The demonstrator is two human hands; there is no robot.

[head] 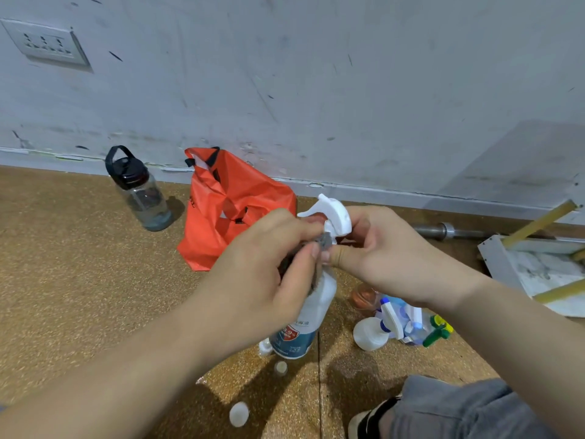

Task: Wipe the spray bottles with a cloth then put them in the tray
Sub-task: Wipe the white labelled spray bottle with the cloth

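Note:
A white spray bottle [311, 307] with a blue and red label and a white trigger head stands upright in front of me. My right hand [380, 251] grips the trigger head. My left hand [269, 267] pinches a small grey cloth [324, 240] against the bottle's neck. Most of the cloth is hidden under my fingers. To the right, several other spray bottles [395, 324] lie in a pile on the floor, one with a blue-and-white trigger, one with a green and yellow trigger. A white tray [497, 261] with a marbled inside sits at the far right.
An orange bag [228, 204] and a dark water bottle [141, 191] stand by the wall. Small white caps [239, 413] lie on the cork-like floor. A metal bar [443, 231] runs along the wall. Yellow sticks lie over the tray. My knee and shoe are at the bottom right.

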